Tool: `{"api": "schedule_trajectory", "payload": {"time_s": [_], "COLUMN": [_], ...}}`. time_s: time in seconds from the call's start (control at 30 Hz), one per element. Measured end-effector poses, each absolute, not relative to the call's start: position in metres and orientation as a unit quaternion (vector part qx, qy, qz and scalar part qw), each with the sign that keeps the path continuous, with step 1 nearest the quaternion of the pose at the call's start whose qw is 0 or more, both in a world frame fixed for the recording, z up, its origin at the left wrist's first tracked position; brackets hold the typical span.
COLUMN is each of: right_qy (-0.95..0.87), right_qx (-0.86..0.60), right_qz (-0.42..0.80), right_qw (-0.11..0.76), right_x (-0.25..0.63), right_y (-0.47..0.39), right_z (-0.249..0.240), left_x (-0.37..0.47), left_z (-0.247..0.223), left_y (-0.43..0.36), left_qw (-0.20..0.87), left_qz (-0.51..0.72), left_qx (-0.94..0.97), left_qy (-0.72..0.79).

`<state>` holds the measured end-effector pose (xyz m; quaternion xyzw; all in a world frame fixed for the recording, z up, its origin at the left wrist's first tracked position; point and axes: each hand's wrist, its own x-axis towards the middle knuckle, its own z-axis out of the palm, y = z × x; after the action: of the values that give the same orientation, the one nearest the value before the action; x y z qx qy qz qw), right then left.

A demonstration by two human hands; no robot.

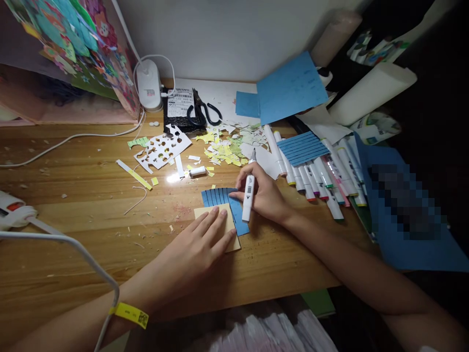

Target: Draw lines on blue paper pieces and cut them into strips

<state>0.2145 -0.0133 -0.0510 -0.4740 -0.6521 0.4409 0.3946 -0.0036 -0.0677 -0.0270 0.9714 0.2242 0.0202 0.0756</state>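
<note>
My left hand [205,239] lies with outstretched fingers on a cream-coloured square card [229,239], pressing it against the wood table. Partly under that card is a piece of blue paper [240,220] with several black lines along its upper part. My right hand [264,193] grips a white marker [248,198], its uncapped grey tip pointing away from me, above the blue paper's right side. Beyond the paper lies a loose white marker cap [198,171]. Another blue strip with black lines [303,148] rests on the markers to the right.
Several white markers [322,176] lie in a row at right. Paper scraps [229,146], black-handled scissors [203,110] and a punched white sheet [163,149] are behind. A folded blue sheet [293,88] stands at the back. A white cable [84,259] crosses my left forearm.
</note>
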Motion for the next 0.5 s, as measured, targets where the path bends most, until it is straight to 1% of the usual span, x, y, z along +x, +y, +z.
{"api": "schedule_trajectory", "payload": {"time_s": [0.23, 0.5], "right_qy": [-0.642, -0.637], "right_qx": [-0.491, -0.495], "right_qz": [0.398, 0.402], "right_qw": [0.434, 0.434], "right_x": [0.2110, 0.2120], "right_y": [-0.0103, -0.0092], "right_z": [-0.0544, -0.0551], "left_x": [0.0005, 0.0008], "left_z": [-0.0359, -0.0285], "left_y": [-0.0631, -0.0598], "left_qw": [0.070, 0.086], "left_qz": [0.040, 0.040], "left_qx": [0.963, 0.965], "left_qy": [0.256, 0.246]}}
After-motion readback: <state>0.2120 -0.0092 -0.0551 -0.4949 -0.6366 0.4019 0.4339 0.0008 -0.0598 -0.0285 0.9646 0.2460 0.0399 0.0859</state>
